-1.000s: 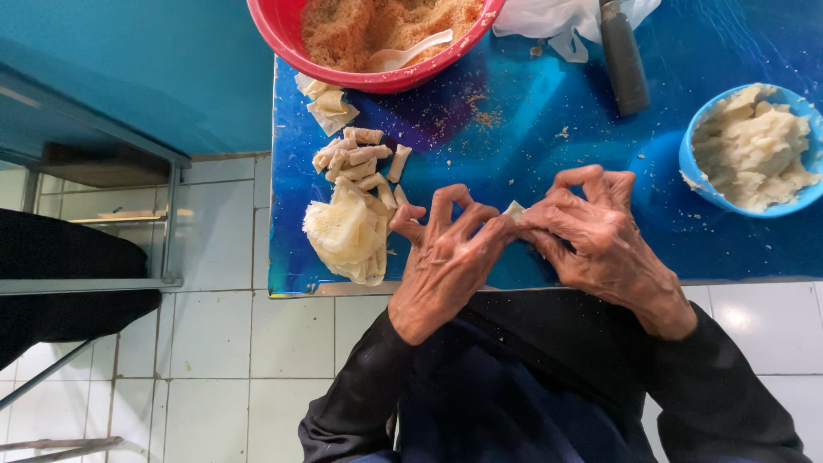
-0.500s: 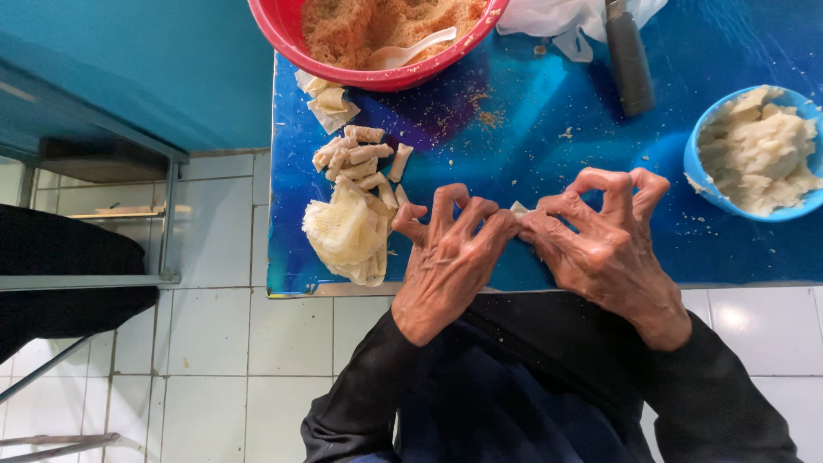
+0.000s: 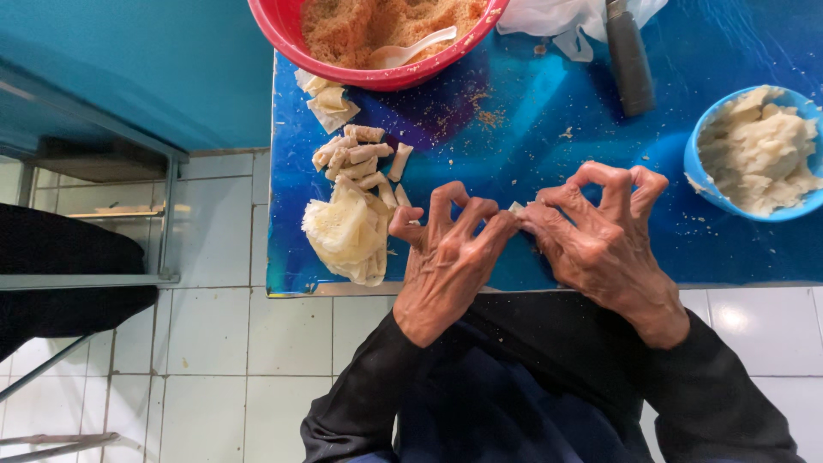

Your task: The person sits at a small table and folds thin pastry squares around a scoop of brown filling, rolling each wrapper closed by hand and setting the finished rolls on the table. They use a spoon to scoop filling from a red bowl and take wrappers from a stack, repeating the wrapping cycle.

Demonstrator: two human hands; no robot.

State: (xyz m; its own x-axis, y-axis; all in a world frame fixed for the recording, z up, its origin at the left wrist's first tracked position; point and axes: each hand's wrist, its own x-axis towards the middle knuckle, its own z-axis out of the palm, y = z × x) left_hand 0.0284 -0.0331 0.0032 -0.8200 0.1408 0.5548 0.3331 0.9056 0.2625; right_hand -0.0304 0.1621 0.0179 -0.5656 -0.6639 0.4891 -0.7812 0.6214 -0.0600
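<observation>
Two hands, left hand point(image 3: 446, 257) and right hand point(image 3: 600, 244), one small pale wrapper piece point(image 3: 515, 207) pinched between them, two bowls, one red bowl point(image 3: 291, 34), one blue bowl point(image 3: 696, 163), one white spoon point(image 3: 410, 50), one dark handle point(image 3: 628, 56), one stack of wrappers point(image 3: 347, 233), roughly eight finished rolls point(image 3: 360, 159), exact count unclear.

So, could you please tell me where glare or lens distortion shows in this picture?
Head view: glare streaks the glossy blue tabletop at top right; the wide lens bends its front edge and the white floor tiles; the left hand and right hand look sharp.
</observation>
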